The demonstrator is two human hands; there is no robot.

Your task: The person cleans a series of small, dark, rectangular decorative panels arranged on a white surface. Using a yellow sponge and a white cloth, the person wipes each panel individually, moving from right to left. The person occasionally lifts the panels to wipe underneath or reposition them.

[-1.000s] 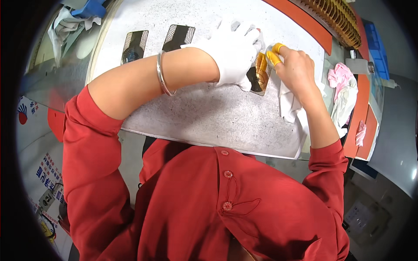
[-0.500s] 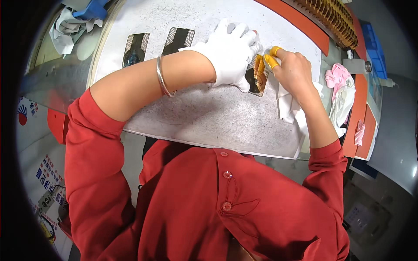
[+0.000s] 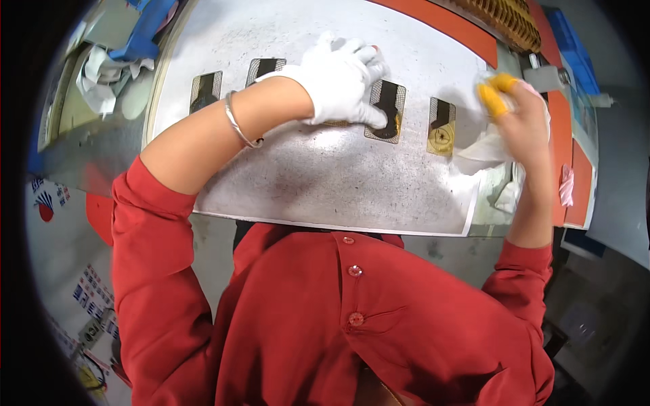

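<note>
Several small rectangular panels with black, gold and mesh-like patterns lie in a row on the pale speckled work surface [image 3: 291,183]. My left hand [image 3: 345,78], in a white glove, rests over the row with its fingers spread. Its thumb touches a black-and-gold panel [image 3: 389,98], and the palm hides part of the row. At the right, my right hand [image 3: 521,115] wears yellow finger covers, its fingers pinched and blurred by motion. A white cloth [image 3: 484,150] hangs from it. Between the hands lies a lighter gold panel [image 3: 442,132], untouched.
A blue tray [image 3: 145,30] and crumpled white cloth [image 3: 100,81] are at the far left. Along the far right stand a brown ridged rack [image 3: 497,20], a blue bin [image 3: 572,51] and a translucent bottle [image 3: 545,78]. A pink scrap [image 3: 567,186] lies on an orange strip.
My right hand has moved right, away from the panels, with the white cloth. The gold panel at the row's right end now shows. My left hand has shifted slightly left.
</note>
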